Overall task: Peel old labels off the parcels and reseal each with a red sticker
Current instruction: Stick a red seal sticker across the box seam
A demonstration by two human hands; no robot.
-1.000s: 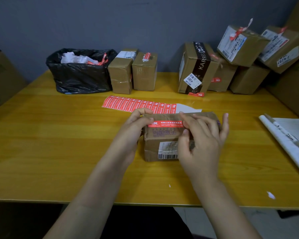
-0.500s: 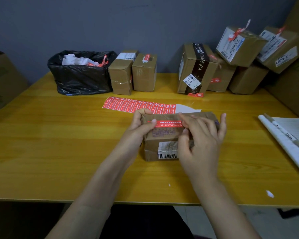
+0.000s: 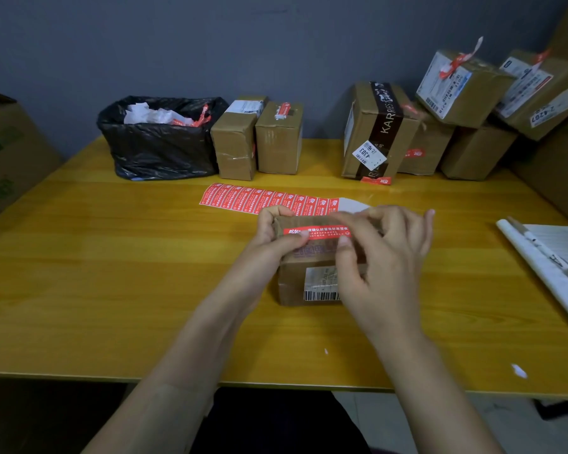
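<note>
Pressing down the red sticker (image 3: 318, 231) looks like the step in hand, and it could go wrong in a few ways. If the two thumbs push unevenly, the strip may crease or trap a bubble. If it sits askew, it may miss the seam it is meant to close, though the seam itself is hidden under the strip. The parcel (image 3: 309, 273) could also skid on the smooth yellow table (image 3: 112, 273) should either hold slacken.

The left hand (image 3: 273, 237) grips the parcel's left end, fingers curled round it and thumb on the sticker's left end. The right hand (image 3: 384, 257) clasps the right end, its thumb on the sticker's right end and its fingers curled over the far top edge.

The parcel lies mid-table, just near of the sticker sheet (image 3: 259, 199) and well apart from the bin bag (image 3: 158, 142) at far left. It is a small brown carton, scuffed and glossy with old tape. The sticker runs left to right along its top near edge. A white barcode label (image 3: 320, 285) remains on the near face, so the peeling may be unfinished.
</note>
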